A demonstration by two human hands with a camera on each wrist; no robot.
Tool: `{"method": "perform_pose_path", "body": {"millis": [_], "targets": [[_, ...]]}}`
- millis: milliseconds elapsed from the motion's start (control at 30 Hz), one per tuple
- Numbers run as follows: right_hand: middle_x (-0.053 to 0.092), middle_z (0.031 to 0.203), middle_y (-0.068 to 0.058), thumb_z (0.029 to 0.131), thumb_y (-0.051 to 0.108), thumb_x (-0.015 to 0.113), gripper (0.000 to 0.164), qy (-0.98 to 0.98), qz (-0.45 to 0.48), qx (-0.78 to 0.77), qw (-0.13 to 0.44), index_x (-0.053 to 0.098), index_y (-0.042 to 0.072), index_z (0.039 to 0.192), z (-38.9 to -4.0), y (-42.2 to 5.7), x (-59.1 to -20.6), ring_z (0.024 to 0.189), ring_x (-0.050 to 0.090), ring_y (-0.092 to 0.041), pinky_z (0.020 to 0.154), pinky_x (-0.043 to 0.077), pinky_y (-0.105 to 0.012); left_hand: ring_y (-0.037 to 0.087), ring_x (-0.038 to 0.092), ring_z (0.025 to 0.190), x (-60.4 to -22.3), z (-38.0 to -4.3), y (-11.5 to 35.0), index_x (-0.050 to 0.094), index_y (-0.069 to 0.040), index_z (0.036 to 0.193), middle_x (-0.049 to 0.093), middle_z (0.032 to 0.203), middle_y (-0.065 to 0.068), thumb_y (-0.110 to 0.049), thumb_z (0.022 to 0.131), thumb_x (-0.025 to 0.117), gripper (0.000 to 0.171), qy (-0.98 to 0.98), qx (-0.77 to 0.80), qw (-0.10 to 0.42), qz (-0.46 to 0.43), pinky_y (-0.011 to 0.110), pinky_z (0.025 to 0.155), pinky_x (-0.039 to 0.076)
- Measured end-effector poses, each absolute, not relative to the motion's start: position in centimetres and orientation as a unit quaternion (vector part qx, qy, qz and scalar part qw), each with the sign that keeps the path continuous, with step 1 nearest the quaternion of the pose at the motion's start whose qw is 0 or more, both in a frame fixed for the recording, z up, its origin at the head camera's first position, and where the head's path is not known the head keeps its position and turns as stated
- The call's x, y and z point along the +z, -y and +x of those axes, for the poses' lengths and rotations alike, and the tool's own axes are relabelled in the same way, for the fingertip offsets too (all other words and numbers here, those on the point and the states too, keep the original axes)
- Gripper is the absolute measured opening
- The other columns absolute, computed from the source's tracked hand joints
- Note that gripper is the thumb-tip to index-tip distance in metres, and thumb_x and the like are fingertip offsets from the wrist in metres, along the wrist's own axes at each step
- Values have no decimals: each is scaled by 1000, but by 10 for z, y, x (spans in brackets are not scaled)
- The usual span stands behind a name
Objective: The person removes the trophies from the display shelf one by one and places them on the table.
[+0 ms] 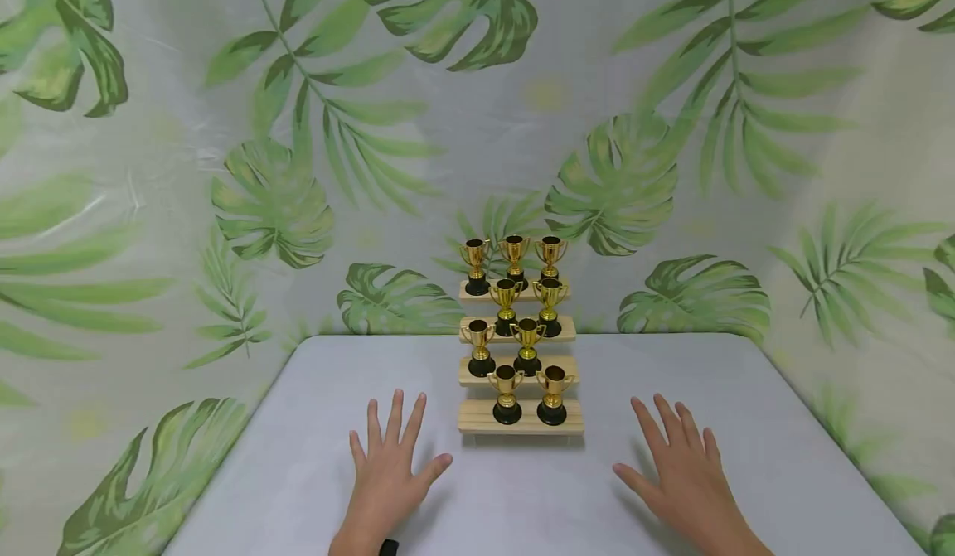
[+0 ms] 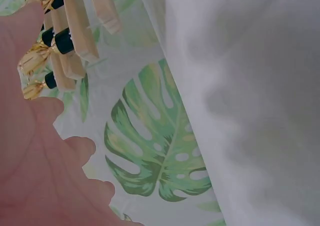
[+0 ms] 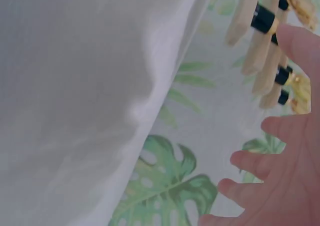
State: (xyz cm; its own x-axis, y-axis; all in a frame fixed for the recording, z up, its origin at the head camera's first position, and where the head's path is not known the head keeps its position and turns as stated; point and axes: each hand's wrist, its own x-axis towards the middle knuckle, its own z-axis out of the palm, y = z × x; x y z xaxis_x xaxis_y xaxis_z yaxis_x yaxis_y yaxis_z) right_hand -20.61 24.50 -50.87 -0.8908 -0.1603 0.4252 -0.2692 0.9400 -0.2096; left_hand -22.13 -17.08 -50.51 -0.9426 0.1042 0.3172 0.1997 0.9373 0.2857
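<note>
A tiered wooden stand (image 1: 473, 418) at the middle back of the table carries several small gold trophy cups with black bases. Three cups stand on the top tier, among them a left cup (image 1: 475, 259). The lower tiers hold two each, including a bottom-left trophy (image 1: 506, 384) and a bottom-right trophy (image 1: 554, 386). My left hand (image 1: 384, 481) is spread palm down, left of the stand and nearer to me, holding nothing. On the other side my right hand (image 1: 686, 481) is likewise spread, fingers apart, with nothing in it. Neither hand touches the stand.
A white cloth covers the table (image 1: 530, 506). Behind it and at both sides hangs a pale curtain (image 1: 477, 125) with green leaf prints, meeting the table's back edge close behind the stand. A dark band (image 1: 389, 548) shows at the left wrist.
</note>
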Motion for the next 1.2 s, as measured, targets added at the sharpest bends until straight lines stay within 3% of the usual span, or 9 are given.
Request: {"method": "perform_pose_path", "body": {"millis": [200,467,633,733,933,1200], "targets": [[34,154,-22,86,59,72,94,960,131,136,205,28,19,160,-206,-230,-501,137,29,-50,96,26,-79,42,-7,151,-496,-219,164,14,-34,162,4,168,6,-82,85,47,96,966,-192,152,-84,80,106,5],[42,149,-20,88,50,75,88,946,161,176,221,34,13,157,-213,-212,-476,133,39,-42,98,39,-68,42,2,151,-490,-221,147,10,-36,162,10,168,8,-79,87,50,96,949,-259,136,-117,76,109,16],[41,150,-17,90,45,75,86,939,159,225,204,31,18,158,-216,-196,-457,133,41,-41,92,46,-66,41,8,151,-488,-229,145,14,-32,162,15,166,10,-73,89,55,93,938,-303,123,-116,74,108,23],[41,151,-15,91,45,74,83,934,158,250,201,32,19,158,-220,-187,-447,133,42,-40,92,47,-65,41,17,149,-484,-235,145,19,-28,162,22,164,14,-64,92,61,89,927,-338,121,-113,71,108,29],[43,149,-14,93,41,72,77,921,156,296,200,35,18,156,-231,-173,-434,132,45,-39,93,47,-64,34,31,145,-481,-251,144,27,-28,160,32,161,9,-64,92,61,83,901,-411,92,-104,61,111,32],[45,146,-17,96,36,70,69,913,131,334,196,40,13,153,-246,-157,-431,128,49,-41,93,46,-65,40,54,125,-481,-281,144,47,-17,149,53,142,19,-62,93,62,74,839,-542,13,-34,58,97,48]]}}
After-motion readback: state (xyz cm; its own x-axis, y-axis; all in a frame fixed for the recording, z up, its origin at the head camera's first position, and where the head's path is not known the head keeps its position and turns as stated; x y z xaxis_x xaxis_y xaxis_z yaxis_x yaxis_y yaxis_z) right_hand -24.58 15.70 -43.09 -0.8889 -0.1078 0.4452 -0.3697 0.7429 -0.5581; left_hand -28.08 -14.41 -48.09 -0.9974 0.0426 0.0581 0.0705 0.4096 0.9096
